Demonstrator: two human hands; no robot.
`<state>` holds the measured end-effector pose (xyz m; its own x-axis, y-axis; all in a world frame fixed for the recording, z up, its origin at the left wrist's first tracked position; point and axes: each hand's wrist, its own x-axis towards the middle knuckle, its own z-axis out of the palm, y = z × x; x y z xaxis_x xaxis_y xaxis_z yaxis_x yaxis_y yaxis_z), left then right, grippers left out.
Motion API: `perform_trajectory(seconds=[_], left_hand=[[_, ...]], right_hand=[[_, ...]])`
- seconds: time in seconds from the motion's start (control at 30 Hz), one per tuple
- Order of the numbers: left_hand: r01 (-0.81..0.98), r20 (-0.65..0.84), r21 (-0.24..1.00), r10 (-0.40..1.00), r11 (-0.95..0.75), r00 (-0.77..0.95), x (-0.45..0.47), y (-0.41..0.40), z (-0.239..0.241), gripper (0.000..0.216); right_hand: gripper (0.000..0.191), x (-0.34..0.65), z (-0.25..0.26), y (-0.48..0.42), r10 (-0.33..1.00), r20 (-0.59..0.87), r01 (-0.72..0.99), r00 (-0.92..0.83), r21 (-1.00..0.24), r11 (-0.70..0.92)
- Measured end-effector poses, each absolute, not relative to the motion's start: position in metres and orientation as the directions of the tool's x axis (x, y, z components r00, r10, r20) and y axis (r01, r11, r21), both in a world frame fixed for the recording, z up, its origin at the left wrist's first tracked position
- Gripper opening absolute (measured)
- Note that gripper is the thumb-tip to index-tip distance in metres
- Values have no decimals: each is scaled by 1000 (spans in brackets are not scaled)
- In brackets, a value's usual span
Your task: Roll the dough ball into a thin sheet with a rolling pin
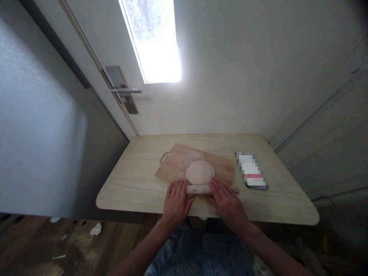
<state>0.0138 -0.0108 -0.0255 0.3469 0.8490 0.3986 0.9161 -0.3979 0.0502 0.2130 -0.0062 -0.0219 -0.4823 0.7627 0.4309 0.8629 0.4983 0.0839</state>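
A flattened round of pale dough [200, 172] lies on a wooden cutting board [169, 168] dusted with flour. Along the dough's near edge runs a wooden rolling pin [199, 189], roughly level from left to right. My left hand [176, 201] is over the pin's left end, fingers closed together on it, hiding that end. Toward the right end, my right hand [227, 203] grips the pin too, with its fingertips close to the dough's right edge. The pin's right tip sticks out past my right hand.
The board rests on a light wood table [126, 184] with rounded corners. A blurred phone-like object [252, 170] lies right of the board. Behind stands a white door with a metal handle [126, 91]. Scraps of white paper [96, 229] lie on the floor at left.
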Motion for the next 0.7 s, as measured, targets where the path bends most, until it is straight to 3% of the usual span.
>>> perform_trajectory(seconds=[0.2,0.4,0.57,0.7], left_hand=[[882,424,-18,796,-470,432,0,-12,-36,28],[851,348,-64,788,-521,509,-2,36,7,25],[839,285,-8,803,-544,523,3,83,27,21],[795,184,161,809,-585,558,4,101,18,22]], right_hand=[[29,227,-20,-2,701,396,792,-593,131,596],[27,231,17,39,673,436,789,-598,168,591],[23,232,27,79,746,373,816,-552,58,575],[19,233,16,94,767,229,771,-599,-92,630]])
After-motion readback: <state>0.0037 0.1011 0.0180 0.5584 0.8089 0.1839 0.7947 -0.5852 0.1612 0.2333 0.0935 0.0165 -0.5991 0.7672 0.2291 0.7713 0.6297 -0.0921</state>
